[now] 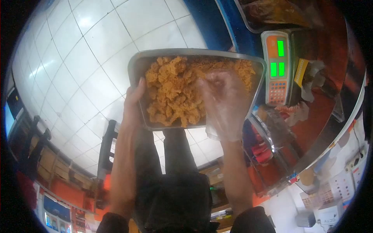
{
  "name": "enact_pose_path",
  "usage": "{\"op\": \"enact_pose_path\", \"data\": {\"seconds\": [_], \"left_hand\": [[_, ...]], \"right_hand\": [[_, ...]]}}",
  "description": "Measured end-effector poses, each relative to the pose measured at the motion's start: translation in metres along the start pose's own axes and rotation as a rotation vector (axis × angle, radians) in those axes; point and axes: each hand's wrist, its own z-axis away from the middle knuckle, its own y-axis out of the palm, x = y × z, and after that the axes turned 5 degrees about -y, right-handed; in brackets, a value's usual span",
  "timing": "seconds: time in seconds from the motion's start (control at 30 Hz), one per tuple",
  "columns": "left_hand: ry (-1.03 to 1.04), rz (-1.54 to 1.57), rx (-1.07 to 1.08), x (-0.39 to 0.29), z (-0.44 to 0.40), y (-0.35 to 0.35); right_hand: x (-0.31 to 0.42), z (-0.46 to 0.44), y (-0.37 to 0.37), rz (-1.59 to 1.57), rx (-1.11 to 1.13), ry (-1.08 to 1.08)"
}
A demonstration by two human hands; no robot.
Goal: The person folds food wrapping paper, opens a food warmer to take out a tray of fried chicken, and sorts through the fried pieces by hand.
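A metal tray (136,58) is full of golden fried pieces (171,89), heaped highest on its left side. My left hand (134,99) grips the tray's left edge, thumb over the rim. Over the right part of the tray is my right hand (223,101), covered by a clear plastic glove or bag. Its fingers are bent together at the fried food; whatever they hold, if anything, is hidden by the hand and the plastic.
To the right, a scale (278,70) with green displays stands on a reddish-brown counter (311,128). Plastic packaging (312,79) lies beside it. Another tray (272,15) is at the top right. White floor tiles (93,46) spread to the left.
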Motion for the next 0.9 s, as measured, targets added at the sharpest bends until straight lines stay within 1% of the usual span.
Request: {"op": "enact_pose_path", "data": {"seconds": [0.03, 0.07, 0.1, 0.13, 0.2, 0.23, 0.27, 0.33, 0.37, 0.43, 0.47, 0.5, 0.53, 0.57, 0.63, 0.67, 0.7, 0.73, 0.77, 0.8, 0.83, 0.87, 0.9], "left_hand": [[-0.007, -0.007, -0.031, 0.000, 0.000, 0.000], [-0.006, -0.005, -0.032, 0.005, -0.005, -0.004], [-0.009, 0.041, -0.076, 0.015, -0.013, -0.011], [-0.012, 0.086, -0.121, 0.021, -0.018, -0.017], [-0.037, 0.105, -0.095, 0.020, -0.018, -0.018], [-0.060, 0.127, -0.062, 0.018, -0.017, -0.017], [-0.059, 0.126, -0.062, 0.015, -0.015, -0.015], [-0.038, 0.110, 0.034, 0.005, -0.007, -0.007], [-0.035, 0.109, 0.035, 0.004, -0.006, -0.004], [-0.012, 0.074, -0.048, 0.002, -0.004, 0.002], [-0.012, 0.073, -0.050, -0.001, -0.001, 0.005], [0.003, 0.074, 0.002, -0.005, 0.002, 0.007], [0.019, 0.077, 0.054, -0.006, 0.003, 0.009], [0.018, 0.077, 0.054, -0.005, 0.003, 0.008], [-0.042, 0.061, 0.064, -0.002, 0.001, 0.006], [-0.061, 0.056, 0.067, 0.001, 0.000, 0.005], [-0.015, 0.038, 0.064, 0.004, -0.003, 0.006], [0.034, 0.020, 0.061, 0.005, -0.005, 0.006], [0.034, 0.021, 0.057, 0.004, -0.006, 0.004], [0.032, 0.024, 0.063, 0.004, -0.005, 0.003], [0.032, 0.028, 0.072, 0.005, -0.006, 0.003], [0.030, 0.033, 0.072, 0.005, -0.005, 0.004], [-0.003, 0.061, 0.029, 0.004, -0.005, 0.005]], "right_hand": [[-0.007, 0.004, 0.001, 0.001, 0.002, -0.001], [-0.018, 0.010, 0.005, -0.198, -0.033, 0.001], [-0.019, 0.011, 0.007, -0.398, -0.068, 0.004], [-0.016, 0.013, 0.004, -0.401, -0.066, 0.004], [0.002, 0.010, -0.007, -0.366, -0.092, 0.136], [0.000, 0.010, -0.006, -0.367, -0.092, 0.137], [-0.002, 0.010, -0.003, -0.439, -0.138, 0.102], [0.000, 0.011, 0.000, -0.512, -0.185, 0.066], [0.007, 0.010, 0.002, -0.801, -0.248, 0.250], [0.019, 0.003, -0.002, -1.094, -0.308, 0.438], [0.026, -0.003, -0.006, -0.632, -0.138, 0.336], [0.029, -0.007, -0.008, -0.170, 0.027, 0.224], [0.029, -0.004, 0.000, -0.053, 0.043, 0.105], [0.028, 0.000, 0.008, 0.067, 0.045, -0.013], [0.029, -0.010, 0.022, -0.228, 0.044, 0.141], [0.033, -0.014, 0.022, -0.193, 0.070, 0.218], [0.032, -0.013, 0.022, -0.193, 0.071, 0.217], [0.029, -0.012, 0.024, -0.268, 0.042, 0.209], [0.027, -0.011, 0.025, -0.343, 0.017, 0.202], [0.028, -0.008, 0.019, -0.343, 0.022, 0.203], [0.029, -0.006, 0.009, -0.431, 0.057, 0.303], [0.025, 0.000, 0.004, -0.472, 0.076, 0.352], [0.021, 0.005, -0.001, -0.511, 0.093, 0.402]]}}
